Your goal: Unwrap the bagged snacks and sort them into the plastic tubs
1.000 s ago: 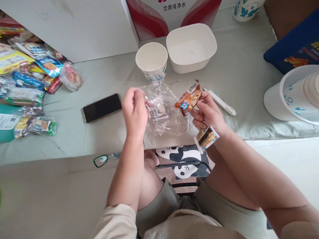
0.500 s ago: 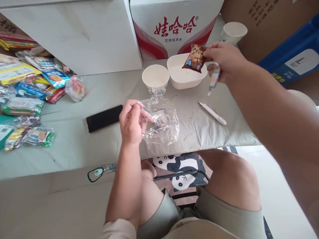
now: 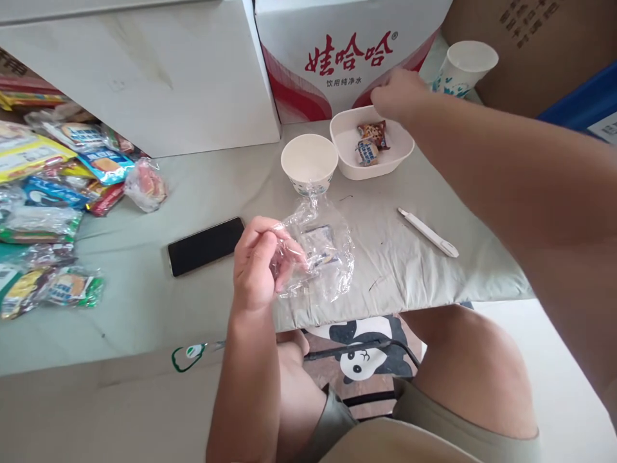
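My left hand (image 3: pixel 258 263) pinches the edge of a clear plastic bag (image 3: pixel 337 276) over the table's front part. Inside the bag lies a small wrapped snack (image 3: pixel 321 244). My right hand (image 3: pixel 400 96) hangs over the back rim of a white plastic bowl (image 3: pixel 344 164), its fingers mostly turned away from view. Within the bowl rest a brown cookie packet (image 3: pixel 378 134) and a smaller clear-and-blue wrapped snack (image 3: pixel 367 154), apart from the hand. A paper cup (image 3: pixel 301 161) touches the bowl's left side, just behind the bag.
A black phone (image 3: pixel 207 247) lies left of my left hand. At right is a white utility knife (image 3: pixel 429 233). Packaged snacks (image 3: pixel 53 212) are piled far left. A white-and-red carton (image 3: pixel 308 96) and a second paper cup (image 3: pixel 467 64) stand at the back.
My right hand has let go of the cookie packet and the small wrapped snack, which now lie in the bowl. It has shifted up and left. My left hand still holds the bag.
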`<move>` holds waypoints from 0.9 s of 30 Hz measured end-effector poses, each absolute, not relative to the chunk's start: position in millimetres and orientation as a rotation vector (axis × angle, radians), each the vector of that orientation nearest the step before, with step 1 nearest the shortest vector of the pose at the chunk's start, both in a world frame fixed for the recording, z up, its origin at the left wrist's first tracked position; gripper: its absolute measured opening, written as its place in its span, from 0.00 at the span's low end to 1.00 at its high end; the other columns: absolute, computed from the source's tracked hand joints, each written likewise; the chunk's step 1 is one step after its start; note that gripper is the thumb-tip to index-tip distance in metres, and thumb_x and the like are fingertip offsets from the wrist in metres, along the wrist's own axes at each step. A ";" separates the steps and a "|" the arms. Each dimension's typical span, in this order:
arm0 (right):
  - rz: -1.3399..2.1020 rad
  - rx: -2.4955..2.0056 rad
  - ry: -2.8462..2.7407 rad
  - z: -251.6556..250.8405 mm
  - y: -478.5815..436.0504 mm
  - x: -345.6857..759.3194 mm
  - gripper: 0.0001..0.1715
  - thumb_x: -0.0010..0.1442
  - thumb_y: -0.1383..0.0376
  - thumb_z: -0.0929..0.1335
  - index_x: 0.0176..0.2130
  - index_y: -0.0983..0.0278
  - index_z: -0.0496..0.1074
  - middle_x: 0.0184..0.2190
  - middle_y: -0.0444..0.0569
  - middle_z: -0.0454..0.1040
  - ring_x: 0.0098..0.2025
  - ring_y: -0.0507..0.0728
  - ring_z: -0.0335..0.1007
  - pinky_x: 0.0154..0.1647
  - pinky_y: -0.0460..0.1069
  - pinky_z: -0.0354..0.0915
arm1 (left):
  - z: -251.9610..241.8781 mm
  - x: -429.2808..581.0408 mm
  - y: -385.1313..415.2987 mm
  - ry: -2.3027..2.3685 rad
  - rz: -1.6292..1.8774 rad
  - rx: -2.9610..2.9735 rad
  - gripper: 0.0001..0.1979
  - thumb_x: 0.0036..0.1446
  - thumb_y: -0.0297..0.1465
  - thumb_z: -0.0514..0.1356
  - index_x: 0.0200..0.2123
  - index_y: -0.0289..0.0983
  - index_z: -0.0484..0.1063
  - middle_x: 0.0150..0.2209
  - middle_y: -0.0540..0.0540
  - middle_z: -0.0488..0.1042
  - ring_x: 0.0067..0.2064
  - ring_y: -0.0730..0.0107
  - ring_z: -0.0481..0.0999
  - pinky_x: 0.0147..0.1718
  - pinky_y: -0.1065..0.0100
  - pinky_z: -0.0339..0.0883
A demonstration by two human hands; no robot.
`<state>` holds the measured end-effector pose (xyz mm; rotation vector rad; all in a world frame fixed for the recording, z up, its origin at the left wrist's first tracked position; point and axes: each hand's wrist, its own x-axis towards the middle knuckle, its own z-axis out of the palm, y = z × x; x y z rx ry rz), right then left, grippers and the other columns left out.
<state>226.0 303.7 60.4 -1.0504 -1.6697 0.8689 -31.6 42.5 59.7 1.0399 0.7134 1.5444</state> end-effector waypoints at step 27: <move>1.507 -1.272 -0.702 35.6 57.0 242.4 0.21 0.66 0.50 0.69 0.29 0.61 0.69 0.10 0.34 0.50 0.11 0.45 0.39 0.11 0.43 0.40 | 54.8 -23.3 20.8 1.443 1.583 0.653 0.12 0.58 0.40 0.60 0.26 0.39 0.69 0.15 0.53 0.69 0.14 0.76 0.65 0.11 0.76 0.52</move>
